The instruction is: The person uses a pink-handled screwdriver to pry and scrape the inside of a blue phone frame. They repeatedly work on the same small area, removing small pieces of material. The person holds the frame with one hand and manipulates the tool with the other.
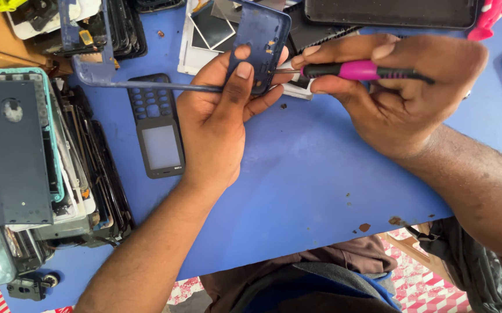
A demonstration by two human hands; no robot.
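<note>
The left hand (219,110) pinched a dark blue phone housing (261,40) over the blue table (309,174); the right hand (396,93) gripped a pink-handled screwdriver (358,71), tip at the housing's edge. Unscrewing seemed underway; next called for steady, square turning

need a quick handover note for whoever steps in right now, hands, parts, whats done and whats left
Left hand: holds the blue phone frame upright above the table, thumb on its face.
Right hand: shut on the pink-handled screwdriver, tip at the frame's right edge.
Keypad front cover lies flat on the blue table, left of the left hand.
Stack of phone parts at the table's left edge.
Done: front cover is off the frame.
Left: cannot tell which screws remain; the tip's spot is hidden by fingers.
</note>
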